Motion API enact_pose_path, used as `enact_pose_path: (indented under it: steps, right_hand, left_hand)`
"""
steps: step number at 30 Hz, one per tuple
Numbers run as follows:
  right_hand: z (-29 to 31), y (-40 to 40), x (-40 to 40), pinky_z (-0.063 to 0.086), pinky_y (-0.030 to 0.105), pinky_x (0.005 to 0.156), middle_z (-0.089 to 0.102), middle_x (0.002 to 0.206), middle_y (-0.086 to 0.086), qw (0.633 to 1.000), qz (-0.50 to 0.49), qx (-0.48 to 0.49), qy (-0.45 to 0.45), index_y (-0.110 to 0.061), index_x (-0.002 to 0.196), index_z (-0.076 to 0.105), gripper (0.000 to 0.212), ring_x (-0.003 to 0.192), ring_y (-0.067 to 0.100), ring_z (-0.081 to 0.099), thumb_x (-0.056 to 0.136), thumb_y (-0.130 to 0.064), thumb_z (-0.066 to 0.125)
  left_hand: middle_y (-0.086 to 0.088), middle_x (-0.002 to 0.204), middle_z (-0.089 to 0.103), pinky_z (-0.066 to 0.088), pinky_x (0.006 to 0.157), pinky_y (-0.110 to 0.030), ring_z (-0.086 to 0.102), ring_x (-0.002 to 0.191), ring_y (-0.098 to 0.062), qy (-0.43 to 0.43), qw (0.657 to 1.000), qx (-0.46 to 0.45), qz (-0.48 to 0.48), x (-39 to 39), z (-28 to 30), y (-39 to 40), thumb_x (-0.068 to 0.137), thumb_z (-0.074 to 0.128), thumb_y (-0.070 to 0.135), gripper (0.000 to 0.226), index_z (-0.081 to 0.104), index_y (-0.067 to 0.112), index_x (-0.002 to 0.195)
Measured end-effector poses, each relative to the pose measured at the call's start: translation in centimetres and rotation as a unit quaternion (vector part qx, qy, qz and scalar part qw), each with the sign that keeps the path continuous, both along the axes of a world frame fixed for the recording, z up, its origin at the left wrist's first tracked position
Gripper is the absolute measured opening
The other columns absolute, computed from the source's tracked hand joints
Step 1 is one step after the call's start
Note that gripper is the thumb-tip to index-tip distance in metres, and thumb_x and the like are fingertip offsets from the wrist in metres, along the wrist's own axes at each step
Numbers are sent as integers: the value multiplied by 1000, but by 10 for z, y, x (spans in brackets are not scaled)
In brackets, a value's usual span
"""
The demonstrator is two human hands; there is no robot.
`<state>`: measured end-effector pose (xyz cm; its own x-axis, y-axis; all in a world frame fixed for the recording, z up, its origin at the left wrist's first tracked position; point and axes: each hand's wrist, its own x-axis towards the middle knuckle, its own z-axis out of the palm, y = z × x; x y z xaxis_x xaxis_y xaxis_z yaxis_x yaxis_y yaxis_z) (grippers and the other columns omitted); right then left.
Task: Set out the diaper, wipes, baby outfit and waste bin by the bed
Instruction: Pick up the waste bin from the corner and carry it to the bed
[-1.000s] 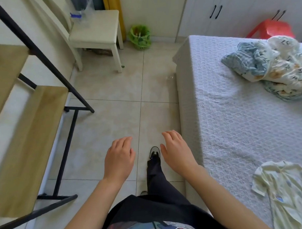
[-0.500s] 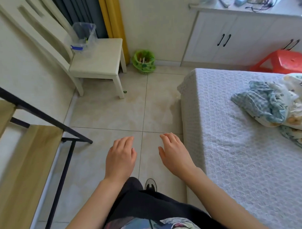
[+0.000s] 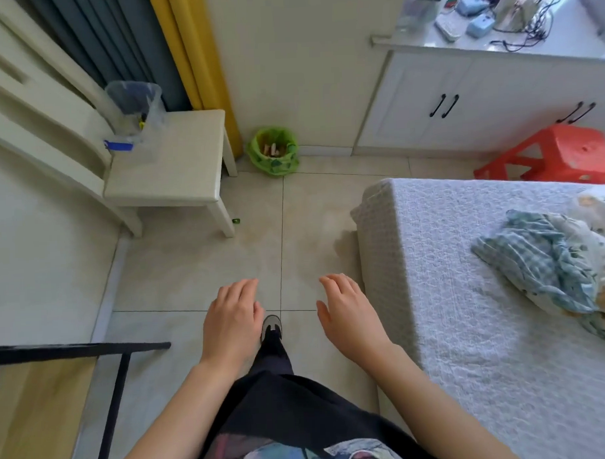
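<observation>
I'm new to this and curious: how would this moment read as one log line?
left hand: empty, open | right hand: empty, open | waste bin: green-lined, on floor by wall, ahead | bed: at right

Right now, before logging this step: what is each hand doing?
Left hand: open, holding nothing.
Right hand: open, holding nothing.

We've got a small bin lined with a lime-green bag (image 3: 273, 151), an orange-red plastic stool (image 3: 562, 155), a mustard-yellow curtain (image 3: 199, 61), and a blue-checked crumpled cloth (image 3: 535, 265) on the white textured bedspread (image 3: 450, 292).
</observation>
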<state>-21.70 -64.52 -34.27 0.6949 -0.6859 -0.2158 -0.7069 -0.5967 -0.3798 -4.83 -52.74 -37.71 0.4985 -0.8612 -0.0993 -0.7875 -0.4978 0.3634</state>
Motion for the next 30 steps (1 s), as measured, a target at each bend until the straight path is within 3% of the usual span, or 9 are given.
enact_pose_path:
  steps: [4, 12, 30]
  right_hand:
    - [5, -60, 55, 39, 36, 107, 52, 134, 9, 1000, -6, -16, -1, -5, 133, 47, 40, 128, 26, 44, 97, -23, 48]
    - [2, -174, 128, 50, 39, 93, 63, 117, 11, 998, -27, -40, -30, -1, 119, 57, 35, 111, 31, 57, 87, -17, 62]
    - [-39, -480, 266, 45, 41, 99, 56, 129, 14, 997, 74, -7, 7, -2, 125, 53, 38, 122, 33, 50, 91, -18, 56]
  left_hand:
    - [-8, 116, 67, 55, 79, -40, 62, 103, -29, -15, 999, -2, -45, 61, 8, -71, 83, 65, 9, 39, 62, 5, 122]
    - [-6, 121, 64, 54, 84, -38, 59, 110, -26, -18, 996, 1, -83, 138, 8, -201, 86, 61, 11, 41, 59, 8, 126]
    - [-11, 137, 57, 50, 93, -40, 55, 123, -28, 11, 1000, 27, 4, 237, -30, -477, 88, 62, 10, 45, 56, 6, 132]
